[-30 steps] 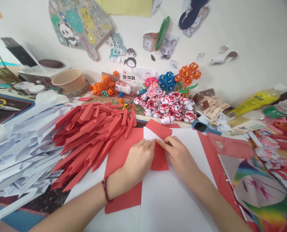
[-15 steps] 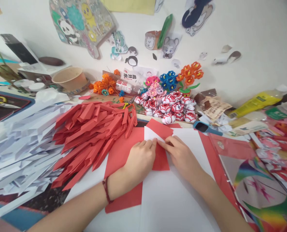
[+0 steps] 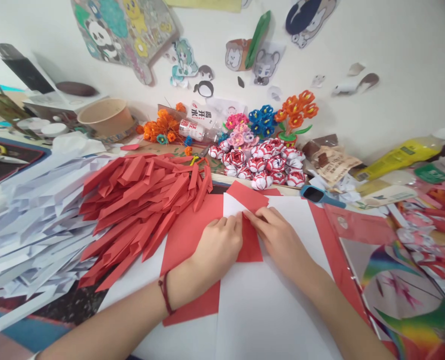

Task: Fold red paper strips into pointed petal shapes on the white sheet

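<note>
My left hand [image 3: 219,246] is closed, its knuckles up and fingertips pinched at the edge of a small piece of red paper [image 3: 251,245]. Beside it, my right hand [image 3: 282,241] pinches the same paper with thumb and index finger, where a narrow part seems folded over. The fold itself is mostly hidden by the fingers. Another red piece [image 3: 247,196] lies just beyond the fingertips. Under my left hand is a larger red sheet [image 3: 192,235], and white sheets [image 3: 267,320] spread beneath both hands.
A pile of folded red paper strips [image 3: 140,200] lies left, with folded white strips [image 3: 31,235] beyond it. Red-and-white paper flowers [image 3: 262,165] stand at the back near a blue watch [image 3: 322,195]. A patterned bag [image 3: 402,280] lies right; scissors [image 3: 5,157] lie far left.
The right thumb and fingertips have shifted slightly at the fold, and a bit more red shows between the hands. The whole view has tilted slightly; the piles are unchanged.
</note>
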### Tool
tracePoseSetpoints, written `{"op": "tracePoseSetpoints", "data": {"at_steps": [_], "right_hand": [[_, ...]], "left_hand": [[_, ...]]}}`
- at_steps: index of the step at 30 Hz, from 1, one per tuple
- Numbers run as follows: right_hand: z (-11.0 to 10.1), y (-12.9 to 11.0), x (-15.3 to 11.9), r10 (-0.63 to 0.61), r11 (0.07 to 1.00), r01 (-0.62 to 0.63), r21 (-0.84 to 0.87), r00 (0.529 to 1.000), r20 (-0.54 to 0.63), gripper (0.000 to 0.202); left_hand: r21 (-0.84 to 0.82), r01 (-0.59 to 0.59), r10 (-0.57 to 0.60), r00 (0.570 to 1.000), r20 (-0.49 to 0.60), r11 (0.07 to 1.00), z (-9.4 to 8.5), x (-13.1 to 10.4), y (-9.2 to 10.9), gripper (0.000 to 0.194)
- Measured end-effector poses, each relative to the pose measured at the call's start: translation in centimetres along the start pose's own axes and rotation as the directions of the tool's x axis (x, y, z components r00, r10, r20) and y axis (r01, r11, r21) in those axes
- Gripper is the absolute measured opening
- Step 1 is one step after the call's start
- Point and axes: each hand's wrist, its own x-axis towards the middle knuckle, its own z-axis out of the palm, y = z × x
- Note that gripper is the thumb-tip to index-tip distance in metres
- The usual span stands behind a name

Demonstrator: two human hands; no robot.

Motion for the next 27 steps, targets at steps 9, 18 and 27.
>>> {"op": "tracePoseSetpoints", "data": {"at_steps": [9,18,27], "right_hand": [[-0.7,-0.6,0.2,-0.071,0.962,0.089,-0.259,0.994,0.078,0.045],[-0.6,-0.5,0.2,-0.111,0.934,0.133,-0.331,0.990,0.084,0.042],[-0.7,-1.0,-0.2,-0.076,0.912,0.108,-0.395,0.992,0.097,0.050]], "left_hand": [[0.002,0.001,-0.001,1.000,0.012,1.000,-0.3,0.1,0.2,0.048],[0.032,-0.001,-0.001,0.998,0.070,0.999,-1.0,0.2,0.3,0.050],[0.075,-0.011,0.008,0.999,0.048,0.997,-0.7,0.1,-0.2,0.057]]}}
